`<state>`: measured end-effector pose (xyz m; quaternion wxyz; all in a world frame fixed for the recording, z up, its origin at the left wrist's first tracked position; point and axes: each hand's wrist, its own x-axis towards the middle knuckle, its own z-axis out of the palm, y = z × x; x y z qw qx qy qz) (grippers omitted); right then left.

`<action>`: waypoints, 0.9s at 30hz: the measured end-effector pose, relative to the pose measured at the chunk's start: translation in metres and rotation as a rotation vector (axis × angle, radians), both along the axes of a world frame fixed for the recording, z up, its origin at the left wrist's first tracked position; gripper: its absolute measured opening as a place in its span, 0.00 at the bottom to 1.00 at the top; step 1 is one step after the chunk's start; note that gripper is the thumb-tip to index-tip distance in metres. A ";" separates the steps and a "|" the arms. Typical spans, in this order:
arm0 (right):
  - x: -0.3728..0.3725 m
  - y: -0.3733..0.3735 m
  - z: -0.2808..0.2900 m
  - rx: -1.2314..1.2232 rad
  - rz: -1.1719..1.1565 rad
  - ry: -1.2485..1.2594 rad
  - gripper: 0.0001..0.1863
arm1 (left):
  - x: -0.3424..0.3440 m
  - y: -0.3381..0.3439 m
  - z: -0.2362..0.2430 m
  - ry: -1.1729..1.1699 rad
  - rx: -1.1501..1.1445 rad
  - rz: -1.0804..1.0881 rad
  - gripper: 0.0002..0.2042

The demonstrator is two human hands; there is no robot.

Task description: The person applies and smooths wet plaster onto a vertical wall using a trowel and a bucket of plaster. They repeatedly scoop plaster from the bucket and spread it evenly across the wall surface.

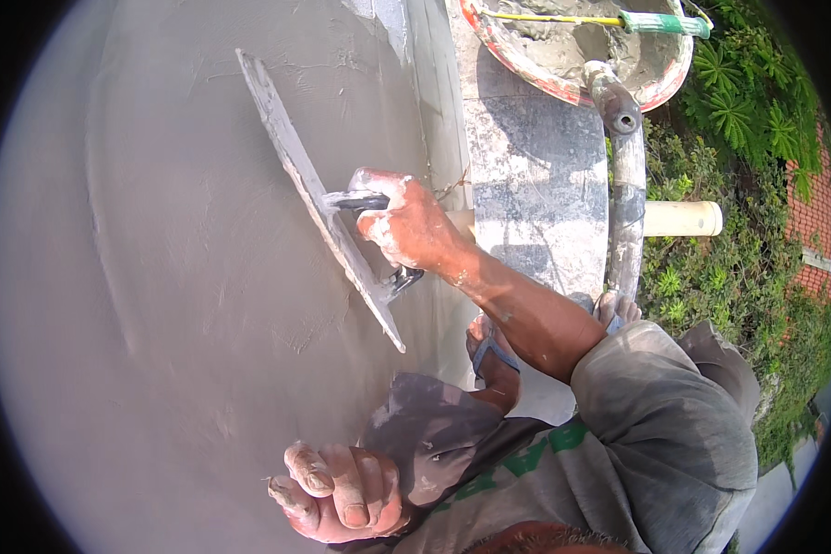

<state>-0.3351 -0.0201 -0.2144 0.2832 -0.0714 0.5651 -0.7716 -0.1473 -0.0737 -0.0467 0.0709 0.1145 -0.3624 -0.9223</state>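
Observation:
My right hand (399,222) grips the dark handle of a plastering trowel (309,194). Its long blade, coated in grey plaster, is seen nearly edge-on against the wet grey wall (185,231). Whether the whole blade touches the wall, I cannot tell. At the lower left, my left hand (346,494) is loosely curled in front of the wall, with plaster smeared on the fingers and no object visible in it. Part of its palm is hidden.
A red-rimmed tub (563,88) of wet mortar sits at the top right, with a green-handled tool (660,23) across it. Beside the narrow ledge (540,185) runs a grey pipe (626,185); a pale pipe (683,219) sticks outward. My sandalled foot (494,346) stands below. Greenery lies beyond.

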 end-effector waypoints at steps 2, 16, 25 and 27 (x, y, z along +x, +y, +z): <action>0.005 0.001 0.019 0.020 0.021 0.242 0.09 | -0.003 0.005 -0.001 0.025 0.018 0.016 0.21; 0.045 -0.013 -0.189 0.108 -0.339 -0.993 0.06 | -0.016 -0.006 -0.011 0.092 0.033 -0.093 0.21; 0.004 -0.033 -0.249 0.001 -0.275 -1.004 0.06 | -0.017 -0.007 -0.009 0.041 0.051 -0.024 0.23; -0.010 -0.035 -0.252 -0.031 -0.302 -0.947 0.06 | -0.013 -0.006 -0.008 0.025 0.092 0.016 0.23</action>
